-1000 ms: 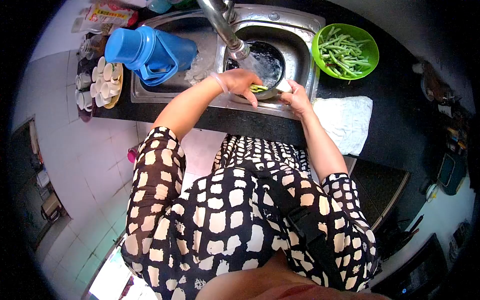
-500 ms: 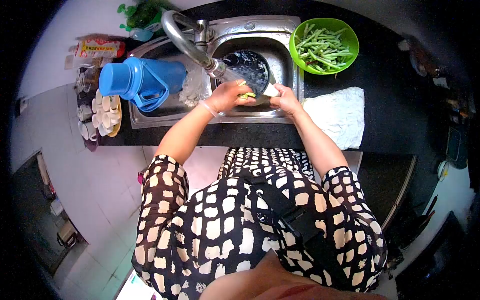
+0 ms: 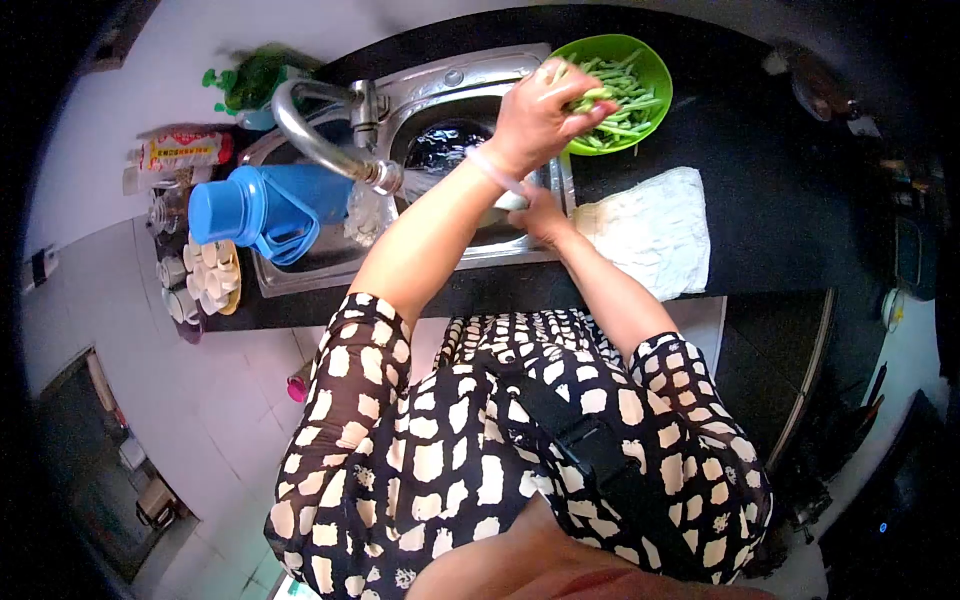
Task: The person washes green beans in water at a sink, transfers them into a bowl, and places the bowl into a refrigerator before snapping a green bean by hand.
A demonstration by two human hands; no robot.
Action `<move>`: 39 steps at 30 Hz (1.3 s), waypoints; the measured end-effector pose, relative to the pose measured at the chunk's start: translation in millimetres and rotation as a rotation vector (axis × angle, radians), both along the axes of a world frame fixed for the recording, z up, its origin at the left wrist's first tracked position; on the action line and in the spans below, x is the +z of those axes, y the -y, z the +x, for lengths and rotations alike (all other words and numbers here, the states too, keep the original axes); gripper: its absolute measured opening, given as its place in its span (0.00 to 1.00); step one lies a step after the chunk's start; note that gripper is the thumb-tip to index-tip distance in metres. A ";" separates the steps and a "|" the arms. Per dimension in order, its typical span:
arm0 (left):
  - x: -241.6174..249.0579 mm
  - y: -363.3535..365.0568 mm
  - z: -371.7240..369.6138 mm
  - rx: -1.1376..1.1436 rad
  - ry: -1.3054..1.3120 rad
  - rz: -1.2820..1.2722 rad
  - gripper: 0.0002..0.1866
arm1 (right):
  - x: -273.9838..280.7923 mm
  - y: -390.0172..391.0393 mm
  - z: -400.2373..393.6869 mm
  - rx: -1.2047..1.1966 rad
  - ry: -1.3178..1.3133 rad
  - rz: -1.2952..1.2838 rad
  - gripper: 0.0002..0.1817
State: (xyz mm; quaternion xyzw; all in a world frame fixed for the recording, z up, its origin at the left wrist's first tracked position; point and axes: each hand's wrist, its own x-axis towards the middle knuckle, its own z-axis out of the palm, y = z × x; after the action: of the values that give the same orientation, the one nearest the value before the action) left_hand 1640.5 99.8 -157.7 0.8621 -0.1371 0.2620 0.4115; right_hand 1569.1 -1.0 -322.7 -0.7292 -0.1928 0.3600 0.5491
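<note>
My left hand (image 3: 545,112) is closed around a few green bean pieces (image 3: 592,98) at the near-left rim of a lime-green bowl (image 3: 655,75). Cut green beans (image 3: 625,128) fill that bowl. Lower down, my right hand (image 3: 543,215) grips the pale handle (image 3: 511,200) of a dark pan (image 3: 440,148) in the right sink basin. Water sits in the pan, and my left forearm hides part of it. From the tap (image 3: 383,176) water runs down toward the pan.
A blue thermos (image 3: 265,210) lies across the left side of the sink (image 3: 310,280). White cups (image 3: 210,275) crowd a tray at the counter's left end. To the right of the sink lies a white cloth (image 3: 655,235). A red-and-white packet (image 3: 185,150) is at the back left.
My left hand has moved up and right from above the pan to the bowl, carrying bean pieces. My right hand still grips the handle. The whole view has shifted slightly.
</note>
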 end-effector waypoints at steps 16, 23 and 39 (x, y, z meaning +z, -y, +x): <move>-25.2 31.3 15.9 0.025 0.004 0.129 0.11 | -0.2 -8.4 -1.5 -0.136 0.524 0.200 0.16; -36.5 -47.6 -169.7 0.167 -0.153 -0.051 0.06 | 32.5 2.8 6.8 -0.053 -0.156 0.063 0.14; -119.6 -135.0 -245.1 0.689 -0.411 -0.667 0.09 | 130.3 49.2 -29.9 -0.325 -0.430 0.190 0.23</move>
State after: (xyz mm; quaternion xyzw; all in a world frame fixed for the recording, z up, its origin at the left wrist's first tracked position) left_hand 1395.3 234.8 -277.3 0.7129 0.3290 0.2371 0.5722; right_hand 1539.2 -50.3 -192.4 -0.6028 0.0142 0.3939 0.6938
